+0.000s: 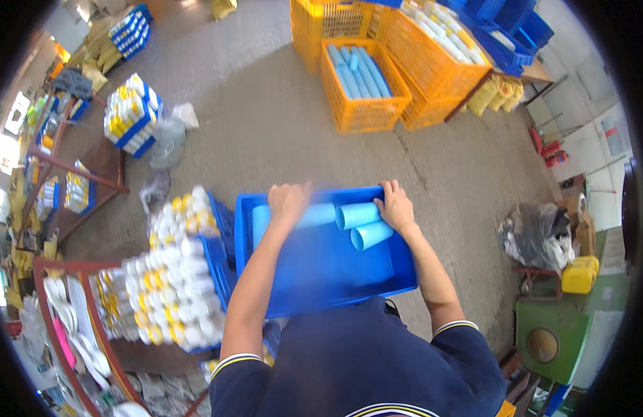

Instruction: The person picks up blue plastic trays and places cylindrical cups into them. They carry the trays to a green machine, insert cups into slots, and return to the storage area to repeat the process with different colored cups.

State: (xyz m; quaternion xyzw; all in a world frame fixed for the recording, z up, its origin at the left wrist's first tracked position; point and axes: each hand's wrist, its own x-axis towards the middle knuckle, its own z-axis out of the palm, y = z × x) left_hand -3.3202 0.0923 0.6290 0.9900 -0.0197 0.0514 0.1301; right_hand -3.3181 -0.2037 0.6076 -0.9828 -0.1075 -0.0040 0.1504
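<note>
Overall, grey floor (238,132) extends to a pale wall (575,42) at right. One orange crate (370,118) of light-blue tubes (366,73) stands well beyond one blue bin (363,271). The right hand (396,206) grips the bin's far right corner; the left hand (290,203), blurred, curls at the far edge, its hold not determinable. Two cyan cylinders (377,233) lie near the far right corner; further cyan tubing (320,215) toward the far left corner, partly hidden, cannot be counted.
</note>
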